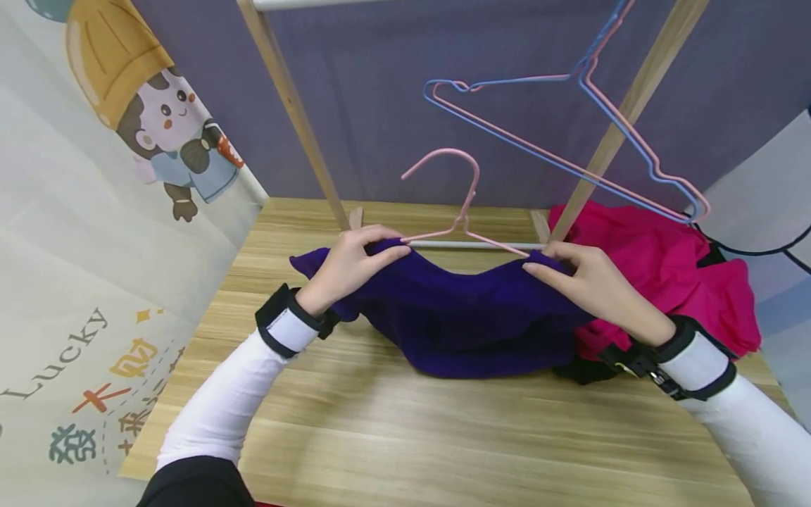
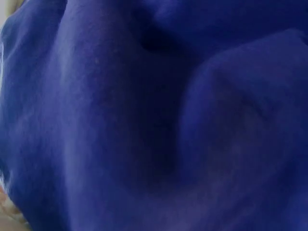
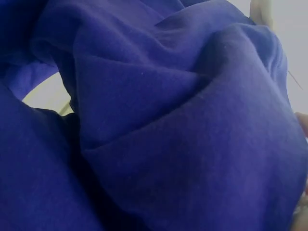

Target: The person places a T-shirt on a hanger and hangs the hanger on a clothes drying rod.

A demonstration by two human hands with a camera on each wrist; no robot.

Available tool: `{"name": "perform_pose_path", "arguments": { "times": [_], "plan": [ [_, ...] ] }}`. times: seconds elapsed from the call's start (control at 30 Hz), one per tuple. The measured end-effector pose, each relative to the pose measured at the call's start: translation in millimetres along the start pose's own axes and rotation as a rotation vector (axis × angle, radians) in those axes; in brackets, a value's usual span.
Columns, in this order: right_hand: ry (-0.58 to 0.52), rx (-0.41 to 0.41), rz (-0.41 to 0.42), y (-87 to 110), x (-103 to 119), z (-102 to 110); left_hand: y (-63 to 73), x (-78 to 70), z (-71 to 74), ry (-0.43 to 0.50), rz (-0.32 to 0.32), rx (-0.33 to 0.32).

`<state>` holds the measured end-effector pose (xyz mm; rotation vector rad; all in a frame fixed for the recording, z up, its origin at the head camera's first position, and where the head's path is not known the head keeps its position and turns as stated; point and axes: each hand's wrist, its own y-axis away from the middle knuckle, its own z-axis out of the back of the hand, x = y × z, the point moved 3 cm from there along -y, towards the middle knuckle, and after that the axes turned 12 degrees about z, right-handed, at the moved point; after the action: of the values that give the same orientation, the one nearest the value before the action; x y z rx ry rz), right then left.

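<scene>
A dark purple garment [image 1: 469, 317] hangs between my two hands above the wooden table. Its neckline sags around a pink hanger [image 1: 465, 204], whose hook rises above the cloth while the arm ends are hidden inside it. My left hand [image 1: 355, 264] pinches the cloth and hanger at the left shoulder, thumb in front. On the other side, my right hand [image 1: 586, 278] grips the right shoulder in the same way. Purple folds [image 2: 106, 115] fill the left wrist view. In the right wrist view, creased purple cloth [image 3: 183, 125] covers most of the picture.
Two nested hangers, blue and pink [image 1: 507, 141], hang at the upper right. A wooden rack post [image 1: 294, 105] stands at the left, another post [image 1: 633, 105] at the right. A bright pink garment [image 1: 690, 296] lies heaped on the table [image 1: 405, 436] at the right, with black cloth beneath.
</scene>
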<state>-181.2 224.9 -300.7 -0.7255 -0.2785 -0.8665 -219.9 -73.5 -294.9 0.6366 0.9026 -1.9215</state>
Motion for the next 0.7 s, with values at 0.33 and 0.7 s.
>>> {"name": "perform_pose_path", "arguments": {
  "times": [0.33, 0.7],
  "plan": [
    [-0.017, 0.047, -0.106, 33.1, 42.6, -14.6, 25.9, 17.8, 23.9, -0.113, -0.069, 0.048],
    [0.050, -0.054, -0.106, 64.2, 89.2, -27.3, 55.5, 34.3, 46.5, -0.113, -0.147, 0.107]
  ]
}}
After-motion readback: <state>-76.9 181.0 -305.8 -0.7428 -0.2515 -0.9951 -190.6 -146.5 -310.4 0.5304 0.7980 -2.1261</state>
